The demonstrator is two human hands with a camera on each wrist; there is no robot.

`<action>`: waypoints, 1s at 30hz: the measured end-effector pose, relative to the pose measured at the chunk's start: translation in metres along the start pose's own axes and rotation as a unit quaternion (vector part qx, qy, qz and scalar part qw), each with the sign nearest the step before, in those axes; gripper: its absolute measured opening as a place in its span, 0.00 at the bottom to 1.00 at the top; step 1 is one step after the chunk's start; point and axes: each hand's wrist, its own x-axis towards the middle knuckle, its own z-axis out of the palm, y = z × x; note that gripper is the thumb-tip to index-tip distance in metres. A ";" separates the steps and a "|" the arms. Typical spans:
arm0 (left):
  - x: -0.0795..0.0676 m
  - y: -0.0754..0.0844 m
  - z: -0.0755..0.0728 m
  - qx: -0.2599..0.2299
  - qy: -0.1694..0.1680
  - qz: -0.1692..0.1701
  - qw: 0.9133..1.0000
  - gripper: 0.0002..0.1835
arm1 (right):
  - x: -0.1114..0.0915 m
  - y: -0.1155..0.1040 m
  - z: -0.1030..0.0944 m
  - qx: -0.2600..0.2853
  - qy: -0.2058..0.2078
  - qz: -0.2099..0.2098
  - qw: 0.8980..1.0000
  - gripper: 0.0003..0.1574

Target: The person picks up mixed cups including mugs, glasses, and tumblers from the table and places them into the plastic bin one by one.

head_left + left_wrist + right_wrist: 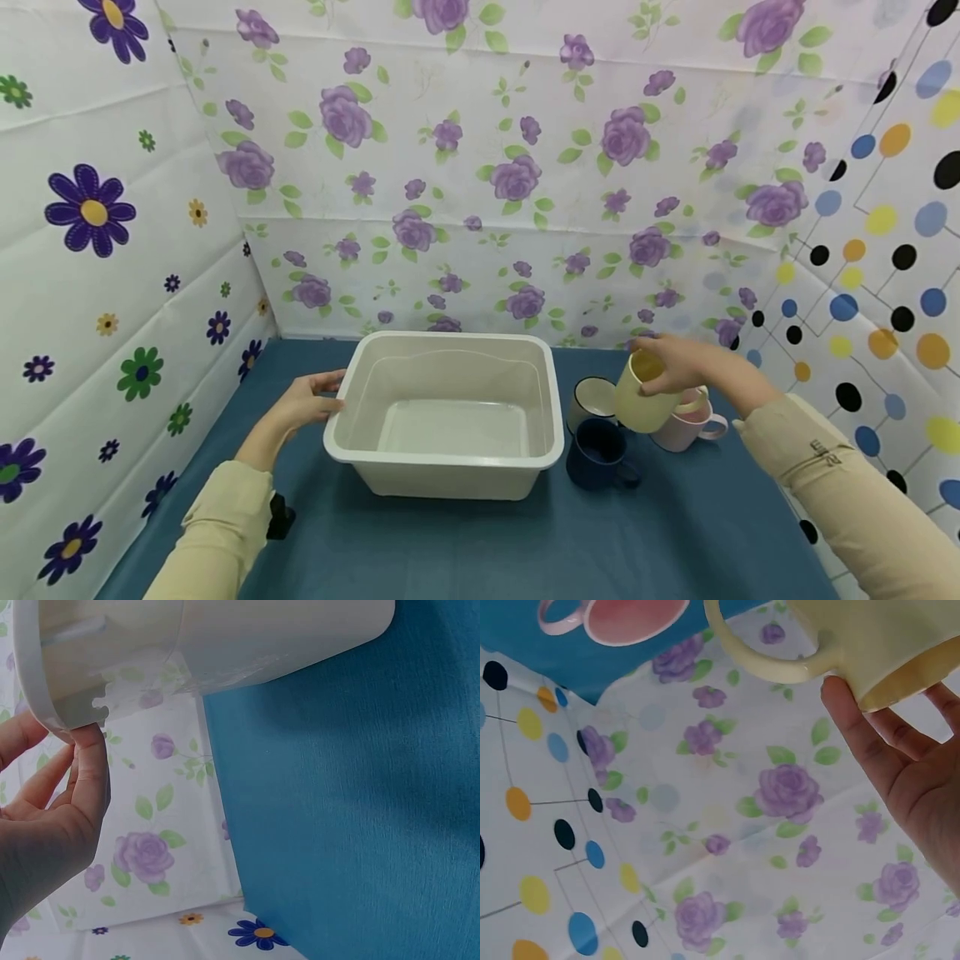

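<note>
Blue desk (435, 550) spreads nearest; on it, a navy mug (588, 468) stands just beside the right side of a pale basin (450, 480), whose inner floor shows plainly. Left hand (302, 403) touches the basin's left rim, fingers apart. Further right, the right hand's (673, 363) fingers grip a tilted yellow mug (639, 408), which partly hides a pink mug (677, 435). Beyond the navy mug sits a dark-rimmed white mug (595, 397); farthest hangs a flowered sheet (480, 275).
</note>
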 end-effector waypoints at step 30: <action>0.002 -0.002 -0.001 -0.011 0.009 0.003 1.000 0.34 | 0.061 -0.074 -0.052 -0.046 -0.045 -0.025 0.998 0.38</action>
